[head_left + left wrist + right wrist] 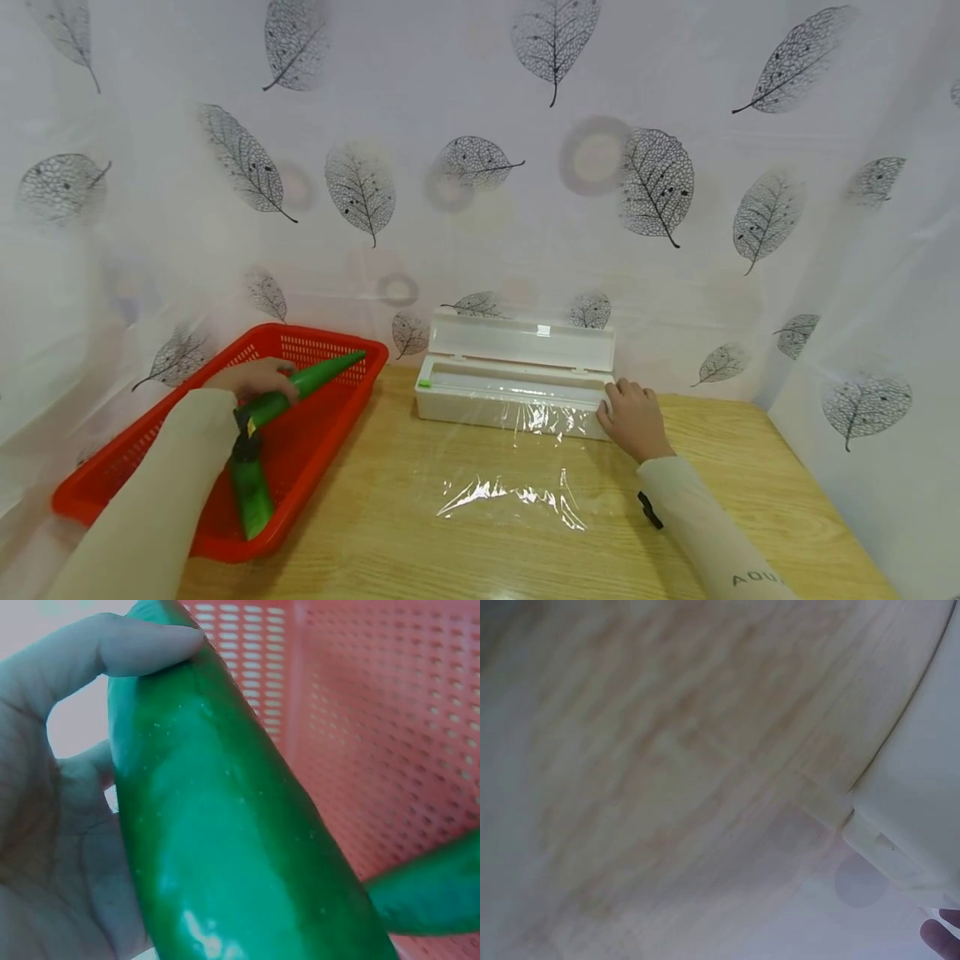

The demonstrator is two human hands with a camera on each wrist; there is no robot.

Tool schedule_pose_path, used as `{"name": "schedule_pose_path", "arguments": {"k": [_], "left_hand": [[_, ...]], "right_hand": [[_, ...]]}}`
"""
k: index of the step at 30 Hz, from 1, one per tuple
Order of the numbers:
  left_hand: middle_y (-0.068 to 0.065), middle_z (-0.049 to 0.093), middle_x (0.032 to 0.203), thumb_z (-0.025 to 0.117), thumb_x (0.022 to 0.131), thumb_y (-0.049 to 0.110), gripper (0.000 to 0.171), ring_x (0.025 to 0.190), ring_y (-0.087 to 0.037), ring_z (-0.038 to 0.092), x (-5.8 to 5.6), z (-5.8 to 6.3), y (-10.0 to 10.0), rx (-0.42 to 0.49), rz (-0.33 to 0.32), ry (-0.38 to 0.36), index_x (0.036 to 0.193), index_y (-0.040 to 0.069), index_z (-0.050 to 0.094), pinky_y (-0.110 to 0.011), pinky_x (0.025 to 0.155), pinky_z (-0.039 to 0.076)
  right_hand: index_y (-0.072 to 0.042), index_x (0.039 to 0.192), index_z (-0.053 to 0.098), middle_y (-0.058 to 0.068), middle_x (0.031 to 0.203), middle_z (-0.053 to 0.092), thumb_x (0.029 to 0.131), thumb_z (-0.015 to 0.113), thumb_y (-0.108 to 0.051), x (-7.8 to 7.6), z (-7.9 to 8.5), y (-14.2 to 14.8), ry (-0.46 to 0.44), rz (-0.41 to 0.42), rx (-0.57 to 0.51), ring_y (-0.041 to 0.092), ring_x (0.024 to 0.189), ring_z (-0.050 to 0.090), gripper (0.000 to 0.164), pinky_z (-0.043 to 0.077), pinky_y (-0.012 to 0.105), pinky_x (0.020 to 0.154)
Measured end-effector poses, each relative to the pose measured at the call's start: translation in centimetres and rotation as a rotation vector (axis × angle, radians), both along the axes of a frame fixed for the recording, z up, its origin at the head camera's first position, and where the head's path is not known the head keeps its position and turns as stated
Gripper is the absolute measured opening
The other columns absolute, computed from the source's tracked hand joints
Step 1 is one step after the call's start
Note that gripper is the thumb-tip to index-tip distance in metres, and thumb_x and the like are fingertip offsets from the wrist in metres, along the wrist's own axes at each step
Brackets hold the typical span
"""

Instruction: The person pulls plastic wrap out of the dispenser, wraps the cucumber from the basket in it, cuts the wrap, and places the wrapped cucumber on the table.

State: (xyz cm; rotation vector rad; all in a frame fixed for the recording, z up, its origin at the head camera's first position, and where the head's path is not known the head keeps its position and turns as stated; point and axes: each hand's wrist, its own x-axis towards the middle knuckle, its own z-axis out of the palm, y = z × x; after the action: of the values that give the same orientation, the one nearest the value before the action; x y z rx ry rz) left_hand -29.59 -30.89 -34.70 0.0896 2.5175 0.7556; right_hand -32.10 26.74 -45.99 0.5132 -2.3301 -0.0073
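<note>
At the left, my left hand [258, 379] grips a long, glossy green cucumber [326, 375] above the red basket. In the left wrist view the thumb lies across the cucumber [217, 817], which fills the middle. A second green cucumber [252, 497] lies in the basket, partly behind my wrist; its end [431, 892] shows at the lower right of the left wrist view. My right hand [636, 421] holds the right end of a white cling film box [480, 408], whose lid stands up. The right wrist view catches only fingertips [939, 941] by the box's edge.
The red plastic basket [356, 421] has perforated walls. Clear cling film [510, 492] stretches from the box over the wooden table [360, 542]. Behind hangs a white curtain [480, 242] printed with leaves. A green slider [424, 383] sits at the box's left end.
</note>
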Motion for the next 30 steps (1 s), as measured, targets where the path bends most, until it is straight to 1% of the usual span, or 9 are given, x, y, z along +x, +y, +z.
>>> {"name": "schedule_pose_path", "arguments": {"k": [2, 4, 6, 10, 14, 17, 20, 26, 30], "left_hand": [[-0.038, 0.029, 0.139, 0.065, 0.080, 0.024, 0.081, 0.115, -0.048, 0.042, -0.1, 0.5, 0.4, -0.014, -0.018, 0.030, 0.139, -0.014, 0.025, -0.056, 0.093, 0.046], [-0.037, 0.033, 0.137, 0.066, 0.079, 0.025, 0.081, 0.112, -0.045, 0.045, -0.3, 1.0, 0.9, -0.026, -0.030, 0.053, 0.139, -0.013, 0.027, -0.053, 0.090, 0.048], [-0.037, 0.030, 0.139, 0.066, 0.079, 0.027, 0.081, 0.114, -0.045, 0.044, -0.4, 1.5, 1.4, -0.034, -0.048, 0.079, 0.139, -0.012, 0.028, -0.052, 0.090, 0.048], [-0.034, 0.030, 0.142, 0.066, 0.079, 0.030, 0.081, 0.113, -0.041, 0.045, -0.5, 2.3, 2.6, -0.059, -0.083, 0.126, 0.140, -0.009, 0.029, -0.049, 0.088, 0.048], [-0.024, 0.046, 0.126, 0.066, 0.077, 0.030, 0.072, 0.099, -0.030, 0.051, -0.7, 3.0, 4.4, -0.047, -0.084, 0.133, 0.137, 0.000, 0.039, -0.038, 0.075, 0.052], [-0.018, 0.051, 0.116, 0.066, 0.077, 0.028, 0.061, 0.095, -0.026, 0.052, -1.0, 3.4, 6.1, -0.012, -0.102, 0.133, 0.129, 0.004, 0.045, -0.033, 0.072, 0.050], [-0.017, 0.052, 0.117, 0.066, 0.077, 0.027, 0.059, 0.097, -0.027, 0.052, -1.1, 3.7, 8.0, -0.003, -0.130, 0.150, 0.129, 0.006, 0.046, -0.034, 0.074, 0.050], [-0.015, 0.056, 0.114, 0.069, 0.074, 0.027, 0.055, 0.097, -0.027, 0.053, -1.4, 3.9, 12.1, -0.064, -0.214, 0.232, 0.123, 0.012, 0.051, -0.036, 0.076, 0.049], [-0.016, 0.059, 0.114, 0.072, 0.071, 0.027, 0.057, 0.094, -0.026, 0.056, -1.2, 3.8, 15.0, -0.076, -0.285, 0.278, 0.123, 0.014, 0.053, -0.037, 0.075, 0.051]], "right_hand": [[0.002, 0.088, 0.061, 0.016, 0.077, 0.059, 0.077, 0.059, -0.016, 0.0, -0.1, 0.0, -0.004, -0.006, 0.003, 0.030, 0.065, 0.057, 0.021, 0.049, 0.047, 0.061], [0.002, 0.088, 0.061, 0.016, 0.077, 0.059, 0.077, 0.060, -0.016, 0.0, -0.1, 0.0, -0.003, -0.007, 0.004, 0.030, 0.065, 0.057, 0.021, 0.049, 0.047, 0.062], [0.002, 0.088, 0.062, 0.016, 0.078, 0.060, 0.077, 0.060, -0.016, 0.0, -0.2, 0.0, -0.004, -0.008, 0.003, 0.030, 0.065, 0.057, 0.021, 0.049, 0.047, 0.062], [0.001, 0.089, 0.062, 0.016, 0.079, 0.060, 0.078, 0.059, -0.017, 0.0, -0.2, 0.0, -0.009, -0.016, 0.004, 0.030, 0.066, 0.058, 0.022, 0.049, 0.047, 0.063], [0.001, 0.089, 0.062, 0.016, 0.079, 0.060, 0.079, 0.058, -0.018, -0.1, -0.2, 0.0, -0.016, -0.022, 0.007, 0.030, 0.067, 0.058, 0.022, 0.049, 0.047, 0.064], [0.001, 0.089, 0.061, 0.015, 0.079, 0.060, 0.078, 0.059, -0.017, -0.1, -0.1, 0.1, -0.011, -0.021, 0.010, 0.030, 0.067, 0.058, 0.021, 0.049, 0.047, 0.064], [0.001, 0.088, 0.062, 0.015, 0.079, 0.060, 0.078, 0.061, -0.017, 0.0, 0.0, 0.1, -0.008, -0.021, 0.010, 0.030, 0.067, 0.058, 0.020, 0.049, 0.048, 0.064], [0.001, 0.091, 0.063, 0.015, 0.081, 0.061, 0.078, 0.063, -0.017, 0.2, 0.2, -0.1, -0.031, -0.029, 0.017, 0.030, 0.069, 0.059, 0.022, 0.050, 0.047, 0.066], [0.000, 0.091, 0.062, 0.015, 0.082, 0.061, 0.078, 0.062, -0.018, 0.3, 0.3, -0.1, -0.044, -0.031, 0.018, 0.029, 0.069, 0.059, 0.022, 0.050, 0.047, 0.067]]}}
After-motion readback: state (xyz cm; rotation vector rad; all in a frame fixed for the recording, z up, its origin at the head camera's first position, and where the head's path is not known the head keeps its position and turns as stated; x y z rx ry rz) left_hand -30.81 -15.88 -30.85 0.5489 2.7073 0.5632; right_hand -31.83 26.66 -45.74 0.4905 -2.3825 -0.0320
